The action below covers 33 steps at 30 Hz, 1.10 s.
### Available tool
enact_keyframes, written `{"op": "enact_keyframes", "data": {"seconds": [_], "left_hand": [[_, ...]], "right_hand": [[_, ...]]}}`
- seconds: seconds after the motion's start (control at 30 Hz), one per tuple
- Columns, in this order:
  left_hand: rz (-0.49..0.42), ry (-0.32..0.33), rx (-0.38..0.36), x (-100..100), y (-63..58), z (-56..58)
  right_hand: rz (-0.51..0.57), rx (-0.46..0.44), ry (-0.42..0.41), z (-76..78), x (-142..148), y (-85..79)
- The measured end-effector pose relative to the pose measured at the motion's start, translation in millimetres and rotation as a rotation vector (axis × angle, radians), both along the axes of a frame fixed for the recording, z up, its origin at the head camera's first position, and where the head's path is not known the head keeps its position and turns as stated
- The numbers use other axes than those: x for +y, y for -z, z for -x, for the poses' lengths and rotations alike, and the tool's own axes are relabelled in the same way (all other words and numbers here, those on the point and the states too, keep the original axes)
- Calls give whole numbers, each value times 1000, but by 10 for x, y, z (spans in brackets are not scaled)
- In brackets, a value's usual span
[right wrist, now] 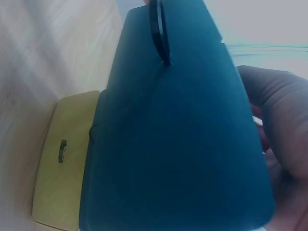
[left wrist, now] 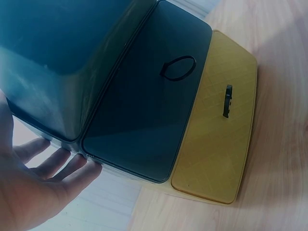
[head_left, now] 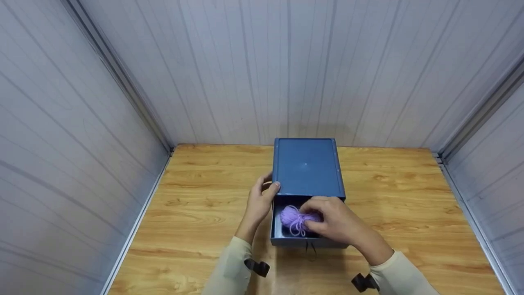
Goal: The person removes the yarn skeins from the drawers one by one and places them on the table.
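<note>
A blue drawer cabinet (head_left: 309, 166) stands on the wooden table, its top drawer (head_left: 279, 241) pulled out toward me. Inside lies a tied bundle of purple yarn (head_left: 290, 217). My right hand (head_left: 337, 221) reaches into the drawer and pinches the yarn's right end between thumb and fingers. Against the cabinet's left side rests my left hand (head_left: 258, 201), thumb at the top front corner. Its fingers (left wrist: 72, 180) lie fairly straight along the side in the left wrist view. From the right wrist, the drawer front (right wrist: 178, 134) hides the yarn and most fingertips.
Below the pulled-out drawer are a dark middle drawer (left wrist: 139, 110) with a black loop pull and a yellow bottom drawer (left wrist: 216, 130), both closed. Pale panel walls (head_left: 262, 73) enclose the wooden table (head_left: 204, 196) at the back and sides.
</note>
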State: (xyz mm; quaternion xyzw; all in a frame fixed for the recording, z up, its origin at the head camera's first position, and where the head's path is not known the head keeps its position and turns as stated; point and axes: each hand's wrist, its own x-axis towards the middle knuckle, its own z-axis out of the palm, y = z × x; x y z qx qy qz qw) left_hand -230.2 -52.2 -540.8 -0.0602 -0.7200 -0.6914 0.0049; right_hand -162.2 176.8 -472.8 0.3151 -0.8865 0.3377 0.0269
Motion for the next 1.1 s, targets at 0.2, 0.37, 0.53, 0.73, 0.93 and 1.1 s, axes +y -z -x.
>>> {"op": "enact_keyframes", "data": {"seconds": [0.2, 0.37, 0.53, 0.73, 0.93, 1.1], "left_hand": [[8, -5, 11, -3, 1, -2], [16, -10, 7, -16, 9, -26], [10, -2, 9, -9, -6, -16], [-5, -3, 12, 7, -4, -2], [2, 7, 12, -6, -11, -5], [15, 12, 10, -7, -16, -5]], "right_hand": [[37, 22, 13, -34, 55, -56], [57, 4, 4, -52, 104, -93], [60, -15, 26, -54, 196, -196], [71, 6, 72, -59, 349, -296], [85, 21, 119, -83, 499, -317], [94, 16, 177, -129, 634, -335]]}}
